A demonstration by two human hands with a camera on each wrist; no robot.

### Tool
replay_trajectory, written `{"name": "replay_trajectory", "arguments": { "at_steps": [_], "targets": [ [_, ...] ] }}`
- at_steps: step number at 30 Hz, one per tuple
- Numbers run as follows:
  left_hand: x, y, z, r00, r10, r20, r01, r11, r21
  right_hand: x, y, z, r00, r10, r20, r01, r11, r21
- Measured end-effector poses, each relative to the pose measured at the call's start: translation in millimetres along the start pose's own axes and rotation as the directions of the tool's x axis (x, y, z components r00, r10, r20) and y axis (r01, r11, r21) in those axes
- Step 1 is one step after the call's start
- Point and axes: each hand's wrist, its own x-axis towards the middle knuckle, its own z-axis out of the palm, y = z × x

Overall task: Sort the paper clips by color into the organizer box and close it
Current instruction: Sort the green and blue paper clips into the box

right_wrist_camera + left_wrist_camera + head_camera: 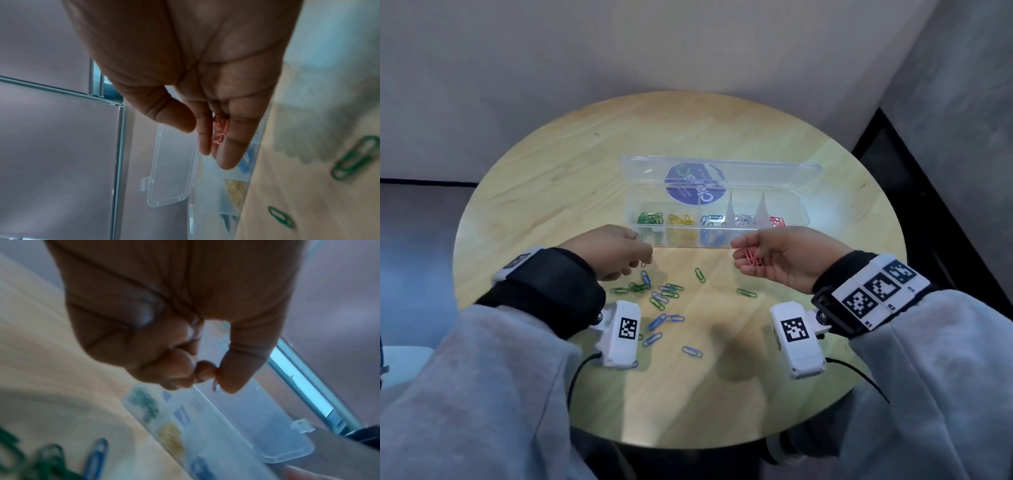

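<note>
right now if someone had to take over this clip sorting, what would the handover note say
Left hand: pinches one small clip, reddish in the left wrist view.
Right hand: holds a few pink clips in its fingers.
Organizer box: lid open, at the table's far side; green, yellow, blue, silver and pink compartments partly filled.
Left: drop the held clips, sort the loose green and blue clips, close the lid.

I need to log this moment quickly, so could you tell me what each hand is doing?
Left hand: pinching one red paper clip.
Right hand: palm up, fingers loosely curled round several red clips.
</note>
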Motion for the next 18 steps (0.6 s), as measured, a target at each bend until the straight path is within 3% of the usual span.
{"name": "replay_trajectory", "arguments": {
  "at_steps": [3,11,18],
  "targets": [
    [-7,9,7,0.997,0.062,0.049,-0.053,0.986,-0.156,-2,-11,-7,0.997,-0.052,-0.053,0.054,0.998,0.036],
    [-1,66,35,0.985,0.164,0.049,-0.149,0.963,-0.225,-5,-38,-47,0.951,-0.144,-0.273,0.188,0.972,0.141],
    [17,129,76,0.970,0.221,0.106,-0.194,0.957,-0.215,4,-43,-65,0.953,-0.120,-0.278,0.179,0.964,0.195]
  ]
}}
